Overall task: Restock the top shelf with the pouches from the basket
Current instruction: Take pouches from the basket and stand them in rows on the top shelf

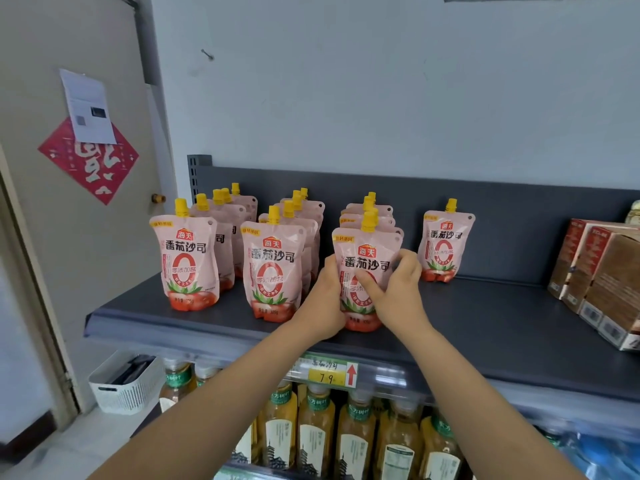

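Head view: the left hand (323, 299) and right hand (398, 289) both grip the front pouch (367, 261) of the third row, which stands upright near the front edge of the top shelf (485, 327). Three rows are filled and a lone pouch (445, 242) starts a fourth, so the task appears well along. The pouches are pink, soft-sided, yellow-capped and printed with tomatoes; whether the white basket (126, 386) on the floor holds more cannot be told.

Bare forearms (242, 393) reach up and forward; left hand (323, 299) and right hand (398, 289) grip opposite sides of one upright tomato-sauce pouch (367, 252), right fingers (369, 287) across its face.
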Demonstrator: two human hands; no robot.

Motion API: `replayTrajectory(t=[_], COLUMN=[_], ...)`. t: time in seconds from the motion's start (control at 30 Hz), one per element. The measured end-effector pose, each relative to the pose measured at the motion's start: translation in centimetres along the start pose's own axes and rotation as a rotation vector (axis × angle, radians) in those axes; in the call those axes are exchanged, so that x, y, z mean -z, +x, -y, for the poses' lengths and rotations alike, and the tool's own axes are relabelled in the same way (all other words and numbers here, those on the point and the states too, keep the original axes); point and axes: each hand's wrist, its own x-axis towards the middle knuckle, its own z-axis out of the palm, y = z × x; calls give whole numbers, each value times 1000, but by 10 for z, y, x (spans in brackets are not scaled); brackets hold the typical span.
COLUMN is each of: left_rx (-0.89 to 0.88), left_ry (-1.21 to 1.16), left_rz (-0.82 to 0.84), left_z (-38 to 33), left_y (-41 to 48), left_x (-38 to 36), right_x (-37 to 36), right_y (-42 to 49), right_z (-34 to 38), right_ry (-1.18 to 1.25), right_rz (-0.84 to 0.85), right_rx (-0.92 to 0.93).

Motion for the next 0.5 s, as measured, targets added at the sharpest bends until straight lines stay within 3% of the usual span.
replayTrajectory(t=[0.17,0.33,0.5], left_rx=[9,-17,-207], left_ry=[156,249,496], left_rz=[-3,-157,-332], left_z=[15,5,-19], left_y=[-2,-10,-30], left_x=[1,10,23], right_x=[4,18,41], right_y=[-12,-29,-49], right_z=[-1,4,16], right_ry=[22,-232,-499], right_rz=[3,-54,-155], right_rx=[-83,-52,-9])
